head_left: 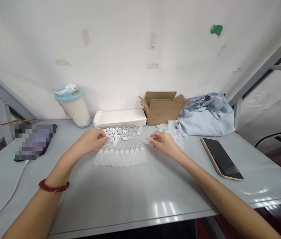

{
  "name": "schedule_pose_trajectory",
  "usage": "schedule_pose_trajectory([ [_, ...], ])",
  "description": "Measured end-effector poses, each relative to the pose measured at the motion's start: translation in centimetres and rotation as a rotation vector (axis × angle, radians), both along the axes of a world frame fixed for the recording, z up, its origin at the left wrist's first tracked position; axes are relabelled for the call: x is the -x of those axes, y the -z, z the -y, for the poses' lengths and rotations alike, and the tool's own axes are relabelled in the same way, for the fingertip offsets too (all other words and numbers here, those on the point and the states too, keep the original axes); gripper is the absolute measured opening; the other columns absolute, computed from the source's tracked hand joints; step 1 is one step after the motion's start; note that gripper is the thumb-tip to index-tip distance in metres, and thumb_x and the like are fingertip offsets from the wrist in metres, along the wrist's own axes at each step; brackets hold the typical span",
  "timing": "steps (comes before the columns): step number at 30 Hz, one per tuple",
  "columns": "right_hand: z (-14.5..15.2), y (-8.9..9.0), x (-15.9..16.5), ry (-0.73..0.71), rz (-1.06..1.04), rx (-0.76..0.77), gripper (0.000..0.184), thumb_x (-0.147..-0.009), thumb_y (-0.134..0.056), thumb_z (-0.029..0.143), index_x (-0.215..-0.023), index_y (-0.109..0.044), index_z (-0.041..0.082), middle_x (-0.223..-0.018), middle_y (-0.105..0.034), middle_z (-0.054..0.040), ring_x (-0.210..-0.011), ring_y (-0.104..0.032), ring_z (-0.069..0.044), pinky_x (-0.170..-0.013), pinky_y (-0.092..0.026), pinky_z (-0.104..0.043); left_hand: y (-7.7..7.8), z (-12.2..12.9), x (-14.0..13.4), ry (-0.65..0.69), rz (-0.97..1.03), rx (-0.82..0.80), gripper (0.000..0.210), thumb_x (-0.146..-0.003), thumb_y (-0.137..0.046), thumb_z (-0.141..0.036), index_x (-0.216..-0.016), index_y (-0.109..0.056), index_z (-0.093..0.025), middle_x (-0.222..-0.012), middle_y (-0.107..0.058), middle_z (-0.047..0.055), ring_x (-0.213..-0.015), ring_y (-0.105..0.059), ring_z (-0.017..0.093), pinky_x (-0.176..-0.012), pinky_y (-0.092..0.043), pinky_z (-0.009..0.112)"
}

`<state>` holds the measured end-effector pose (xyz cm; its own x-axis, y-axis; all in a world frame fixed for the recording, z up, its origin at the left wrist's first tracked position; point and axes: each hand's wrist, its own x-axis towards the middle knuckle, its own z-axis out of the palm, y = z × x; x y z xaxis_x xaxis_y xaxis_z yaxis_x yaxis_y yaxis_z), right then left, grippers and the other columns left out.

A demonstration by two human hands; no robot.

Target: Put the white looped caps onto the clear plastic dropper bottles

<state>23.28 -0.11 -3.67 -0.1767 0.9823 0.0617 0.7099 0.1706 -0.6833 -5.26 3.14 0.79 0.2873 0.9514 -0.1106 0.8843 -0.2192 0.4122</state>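
Note:
Several translucent white plastic sleeves (pixel 120 158) lie side by side in an overlapping row, each with a thin white string at its top. Behind them is a loose pile of small white round pieces (pixel 115 135) with strings. My left hand (pixel 92 141) is at the pile's left edge, fingers drawn together; whatever they pinch is hidden. At the row's right end, my right hand (pixel 164 142) pinches the white string (pixel 145 143) of the last sleeve between thumb and forefinger. More loose clear sleeves (pixel 178 137) lie behind the right hand.
Along the wall stand a blue-lidded cup (pixel 73 106), a stack of white envelopes (pixel 120 117), an open cardboard box (pixel 164 111) and a light blue cloth bag (pixel 207 116). A phone (pixel 221 159) lies right; another device (pixel 35 141) with a white cable (pixel 18 182) lies left.

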Motion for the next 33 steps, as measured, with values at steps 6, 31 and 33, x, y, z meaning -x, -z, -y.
schedule_pose_trajectory([
  [6, -4.5, 0.1, 1.2, -0.173, 0.364, -0.281, 0.036, -0.083, -0.048, 0.001, -0.113, -0.058, 0.017, -0.110, -0.059, -0.0096, -0.091, -0.060, -0.018, -0.072, -0.045, -0.026, 1.1, -1.3, -5.1, 0.225, -0.008, -0.166, 0.021, -0.075, -0.045, -0.025, -0.081, -0.064, -0.018, -0.089, -0.068, 0.007, -0.083, -0.061, 0.024, -0.067, -0.040, 0.028],
  [31, 2.7, 0.2, 1.4, -0.225, 0.049, -0.498, 0.015, -0.089, -0.050, 0.021, -0.103, -0.054, 0.017, -0.093, -0.061, -0.0088, -0.083, -0.060, -0.021, -0.073, -0.050, -0.033, 2.0, 4.3, -6.3, -0.165, 1.018, 0.170, 0.034, -0.070, -0.070, -0.039, -0.094, -0.064, -0.015, -0.077, -0.070, 0.004, -0.070, -0.066, 0.019, -0.072, -0.053, 0.033],
  [33, 3.0, 0.3, 1.6, -0.256, 0.055, -0.480, 0.018, -0.090, -0.049, 0.021, -0.107, -0.054, 0.018, -0.097, -0.061, -0.0095, -0.085, -0.061, -0.021, -0.073, -0.051, -0.034, 2.0, 4.7, -6.6, -0.151, 1.106, 0.233, 0.032, -0.071, -0.072, -0.037, -0.093, -0.063, -0.016, -0.076, -0.070, 0.003, -0.070, -0.066, 0.018, -0.073, -0.053, 0.034],
])
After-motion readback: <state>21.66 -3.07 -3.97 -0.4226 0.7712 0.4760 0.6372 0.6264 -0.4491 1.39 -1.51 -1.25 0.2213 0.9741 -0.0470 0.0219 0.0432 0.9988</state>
